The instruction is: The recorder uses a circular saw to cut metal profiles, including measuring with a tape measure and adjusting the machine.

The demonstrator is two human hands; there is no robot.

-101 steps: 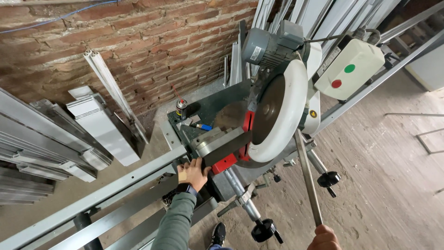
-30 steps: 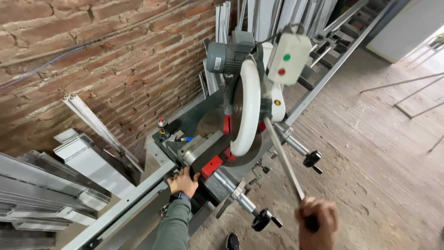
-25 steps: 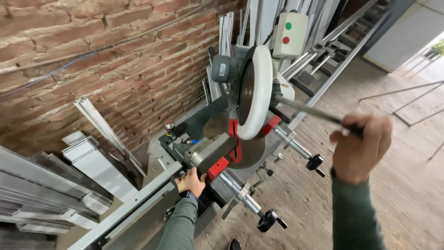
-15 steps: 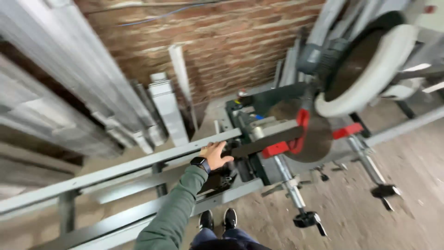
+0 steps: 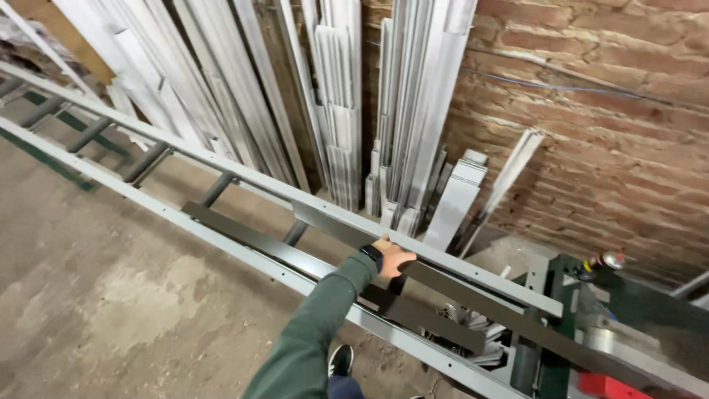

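Head view: left hand [image 5: 392, 258] clamped on dark metal profile [image 5: 473, 299] lying along grey support rail [image 5: 244, 177], steadying it toward saw base [image 5: 591, 325]; right hand out of view.

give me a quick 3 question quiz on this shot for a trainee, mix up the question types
1. True or false: the left hand rests on the dark metal profile that lies along the grey support rail.
2. Multiple choice: what leans upright against the brick wall? A) wooden planks B) light aluminium profiles C) glass sheets
3. Fill in: the person's sleeve is ___ in colour.

Key: 1 true; 2 B; 3 green. The right hand is out of view.
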